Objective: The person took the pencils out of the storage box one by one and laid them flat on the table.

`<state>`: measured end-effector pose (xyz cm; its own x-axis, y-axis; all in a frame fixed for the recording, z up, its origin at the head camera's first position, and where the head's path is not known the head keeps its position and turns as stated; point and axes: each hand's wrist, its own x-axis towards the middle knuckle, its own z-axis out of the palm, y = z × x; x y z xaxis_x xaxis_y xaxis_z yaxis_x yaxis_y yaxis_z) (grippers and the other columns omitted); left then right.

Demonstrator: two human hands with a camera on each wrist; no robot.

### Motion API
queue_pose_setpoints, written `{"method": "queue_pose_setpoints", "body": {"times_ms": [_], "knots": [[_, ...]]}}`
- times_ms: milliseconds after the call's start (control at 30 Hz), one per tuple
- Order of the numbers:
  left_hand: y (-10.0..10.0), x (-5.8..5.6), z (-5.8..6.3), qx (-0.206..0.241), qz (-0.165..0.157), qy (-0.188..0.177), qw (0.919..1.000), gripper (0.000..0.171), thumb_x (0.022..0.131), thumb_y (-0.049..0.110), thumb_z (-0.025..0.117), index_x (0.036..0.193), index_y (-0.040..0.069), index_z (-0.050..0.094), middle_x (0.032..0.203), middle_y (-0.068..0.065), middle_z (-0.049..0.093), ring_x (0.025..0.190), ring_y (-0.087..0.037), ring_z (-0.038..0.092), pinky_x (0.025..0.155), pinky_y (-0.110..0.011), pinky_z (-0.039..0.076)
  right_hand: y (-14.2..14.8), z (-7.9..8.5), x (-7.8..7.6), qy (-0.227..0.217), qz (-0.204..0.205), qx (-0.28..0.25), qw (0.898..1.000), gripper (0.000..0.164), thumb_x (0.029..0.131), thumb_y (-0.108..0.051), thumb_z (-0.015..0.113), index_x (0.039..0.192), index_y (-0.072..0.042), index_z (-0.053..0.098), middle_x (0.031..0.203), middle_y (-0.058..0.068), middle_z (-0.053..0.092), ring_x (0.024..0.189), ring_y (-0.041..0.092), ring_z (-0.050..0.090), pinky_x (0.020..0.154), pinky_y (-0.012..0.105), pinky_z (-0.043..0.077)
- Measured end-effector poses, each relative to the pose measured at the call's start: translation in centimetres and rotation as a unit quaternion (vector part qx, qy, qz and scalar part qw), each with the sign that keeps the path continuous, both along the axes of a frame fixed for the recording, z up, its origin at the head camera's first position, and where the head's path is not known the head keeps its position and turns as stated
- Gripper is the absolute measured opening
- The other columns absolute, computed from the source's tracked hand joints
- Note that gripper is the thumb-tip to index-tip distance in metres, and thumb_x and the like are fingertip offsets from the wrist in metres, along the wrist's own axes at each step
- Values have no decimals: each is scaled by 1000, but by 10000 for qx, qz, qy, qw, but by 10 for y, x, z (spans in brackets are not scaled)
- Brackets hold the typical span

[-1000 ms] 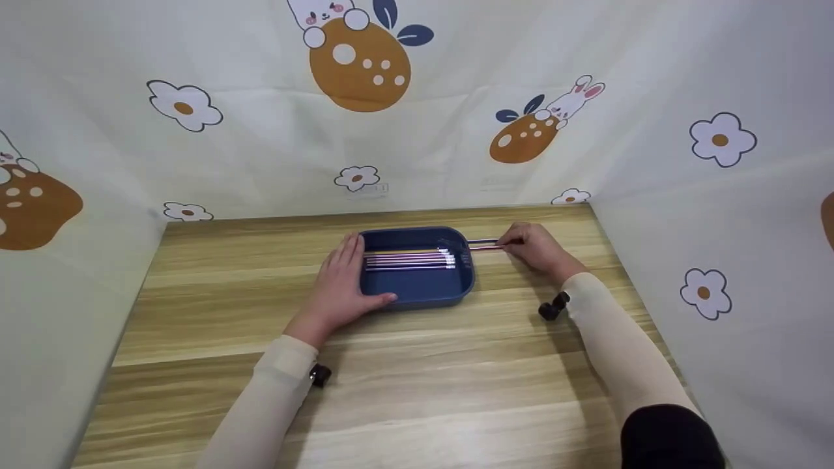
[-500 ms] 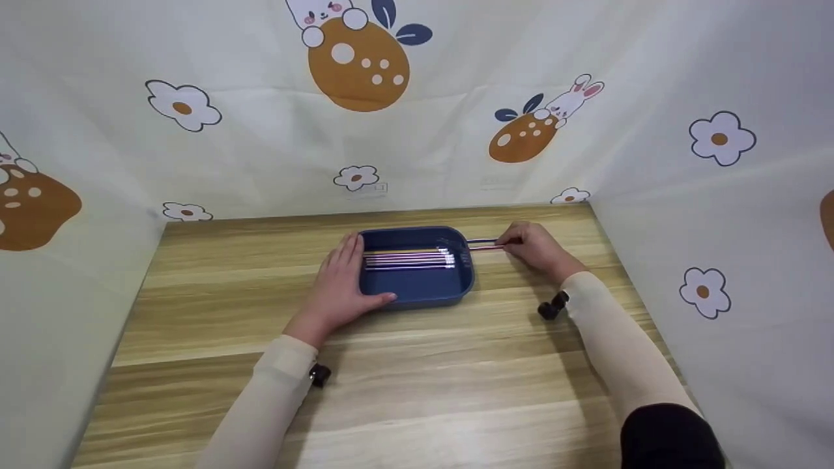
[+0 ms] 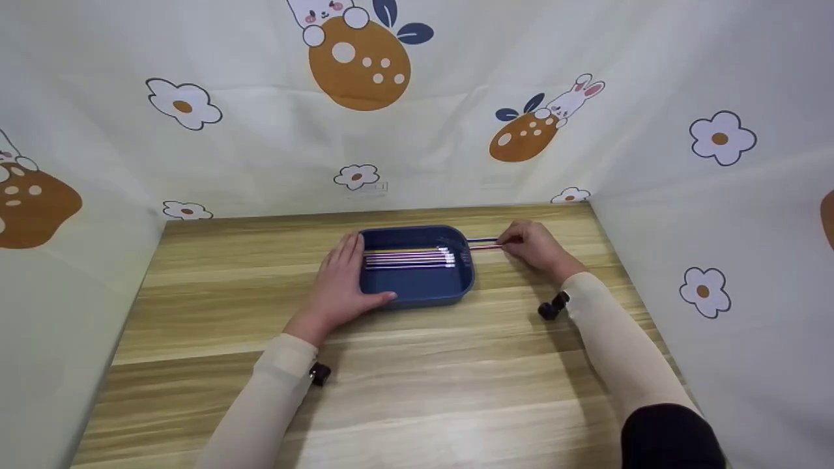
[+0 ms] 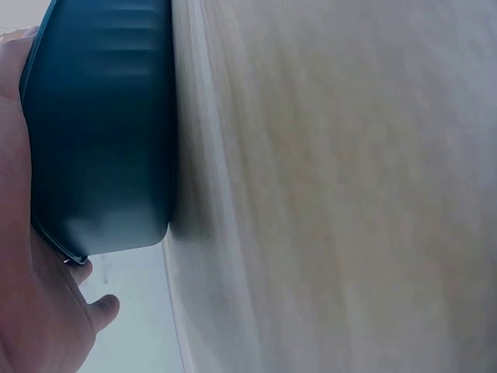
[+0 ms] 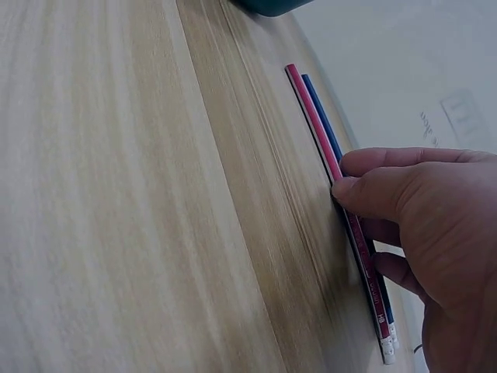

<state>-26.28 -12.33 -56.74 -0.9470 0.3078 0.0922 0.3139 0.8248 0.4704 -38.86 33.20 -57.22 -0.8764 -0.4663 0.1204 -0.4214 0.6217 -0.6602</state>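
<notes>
Pale cloth [image 3: 449, 130] printed with flowers and rabbits clinging to spotted orange fruit rose at 12 o'clock and down both flanks, enclosing a wood-grain table [image 3: 417, 378]. Two cream sleeves, the left [image 3: 260, 397] from 7 o'clock and the right [image 3: 625, 345] from 5 o'clock, reached in over the boards. Toward 12 o'clock on the table sat a dark blue tray [image 3: 417, 285], flat on its base. The left hand [image 3: 335, 290] rested on it at 9 o'clock, fingers extended along that end and thumb stretched out over the 6 o'clock rim. Beyond the tray's 3 o'clock end, the right hand [image 3: 537, 251] had its thumb and forefinger closed in a pinch on a red pencil, the other fingers bent. Inside the tray lay a row of pencils [image 3: 409, 260], side by side, white ends toward 3 o'clock. Outside it, the red pencil [image 5: 314, 124] and a blue pencil [image 5: 323, 116] lay alongside each other, pointing at the tray; whether the pinch took in the blue one too, I could not tell.
</notes>
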Motion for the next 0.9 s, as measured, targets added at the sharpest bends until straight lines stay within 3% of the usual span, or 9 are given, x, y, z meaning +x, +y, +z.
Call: {"method": "queue_pose_setpoints", "body": {"times_ms": [133, 367, 633, 900], "knots": [[0, -1, -2, -7, -12, 3, 10000, 142, 84, 88, 71, 175, -3, 12, 183, -23, 13, 170, -39, 7, 136, -60, 12, -4, 3, 0, -214, -248, -150, 9994, 12, 98, -1, 83, 110, -4, 87, 106, 7, 80, 101, 22, 71, 87, 28, 55], [0, -1, -2, 6, -26, 13, 10000, 144, 82, 90, 70, 175, -3, 11, 183, -24, 12, 170, -39, 7, 136, -60, 11, -28, 20, 8, -244, -462, -371, 9979, 17, 103, -7, 78, 118, 0, 83, 106, 8, 77, 95, 21, 65, 82, 30, 52], [0, -1, 1, 10, -14, -40, 10000, 144, 83, 90, 71, 175, -2, 11, 183, -23, 12, 170, -39, 7, 136, -59, 11, -74, 40, 21, 167, -142, -599, 9980, 15, 104, -7, 77, 117, -2, 82, 100, 5, 71, 92, 19, 64, 80, 31, 52], [0, -1, -1, 21, -18, 15, 10000, 144, 82, 91, 69, 175, -3, 12, 183, -23, 13, 171, -37, 7, 136, -59, 12, -117, 53, 34, 364, 623, -337, 9968, 19, 105, -13, 78, 119, 0, 80, 108, 7, 70, 97, 22, 67, 84, 40, 56]]}}
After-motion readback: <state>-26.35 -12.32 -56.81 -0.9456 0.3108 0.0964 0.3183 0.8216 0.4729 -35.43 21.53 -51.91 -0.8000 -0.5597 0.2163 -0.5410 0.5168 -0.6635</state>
